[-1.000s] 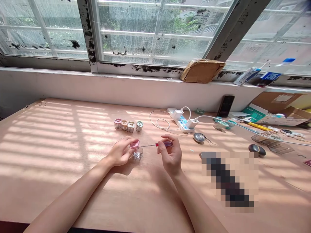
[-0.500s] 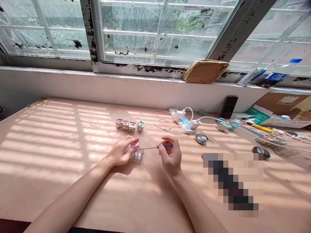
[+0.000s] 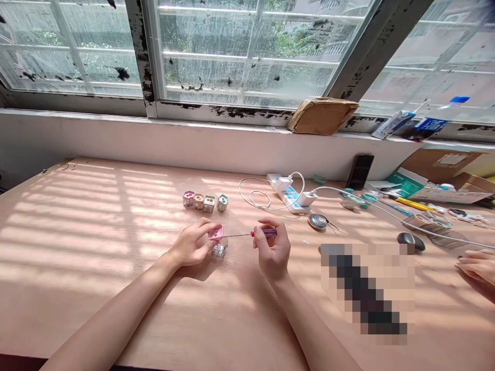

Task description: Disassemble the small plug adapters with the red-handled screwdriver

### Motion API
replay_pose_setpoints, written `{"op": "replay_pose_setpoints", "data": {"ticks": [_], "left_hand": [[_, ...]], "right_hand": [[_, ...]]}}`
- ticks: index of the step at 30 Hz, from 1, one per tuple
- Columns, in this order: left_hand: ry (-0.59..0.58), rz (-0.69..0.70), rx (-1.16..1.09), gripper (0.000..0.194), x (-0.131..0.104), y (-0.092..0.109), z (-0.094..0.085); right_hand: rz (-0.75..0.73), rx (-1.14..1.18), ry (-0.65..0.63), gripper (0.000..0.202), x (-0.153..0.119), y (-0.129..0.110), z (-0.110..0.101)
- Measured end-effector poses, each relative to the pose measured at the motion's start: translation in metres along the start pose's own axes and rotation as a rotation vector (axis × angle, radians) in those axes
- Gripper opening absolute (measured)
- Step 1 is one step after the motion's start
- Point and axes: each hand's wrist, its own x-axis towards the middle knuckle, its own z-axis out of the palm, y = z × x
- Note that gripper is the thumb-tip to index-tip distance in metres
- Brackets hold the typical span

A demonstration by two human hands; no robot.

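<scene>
Between the thumb and fingers of my left hand [image 3: 194, 242] is a small pink cap-like piece [image 3: 215, 232], tilted with its face toward me. Just below it a small clear plastic box [image 3: 220, 250] stands on the table, close to my left fingertips. My right hand [image 3: 272, 247] is closed around the purple-red handle of a screwdriver [image 3: 266, 233]. Its thin shaft points left and the tip meets the pink piece's right edge; whether it is inside or only touching I cannot tell. Behind my hands stand several small clear boxes with coloured tops [image 3: 199, 201], one [image 3: 223, 202] slightly apart.
A white power strip [image 3: 289, 194] with plugs and cables lies at the back. To the right are a grey mouse [image 3: 317, 221], a black mouse [image 3: 411, 242], a phone [image 3: 360, 171] and cartons [image 3: 444, 178]. Another person's hand [image 3: 479, 268] rests at the right edge.
The pink piece has turned so its face shows more and moved slightly lower left. The screwdriver stays against it. Another person's hand has come in at the right edge.
</scene>
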Motion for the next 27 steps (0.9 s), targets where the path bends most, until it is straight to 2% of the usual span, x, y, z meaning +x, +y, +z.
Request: {"op": "replay_pose_setpoints", "data": {"ticks": [9, 19, 27], "left_hand": [[0.007, 0.010, -0.021, 0.030, 0.0006, 0.0013, -0.0011], [-0.017, -0.002, -0.019, 0.035, -0.0001, 0.0005, -0.0001], [0.013, -0.001, -0.031, 0.030, 0.0008, 0.0007, -0.0011]], "right_hand": [[0.016, -0.045, -0.079, 0.012, -0.0025, 0.0005, 0.0025], [0.078, 0.042, 0.025, 0.016, 0.0031, 0.0009, -0.0004], [0.011, -0.076, -0.035, 0.010, 0.0001, 0.0018, 0.0006]]}}
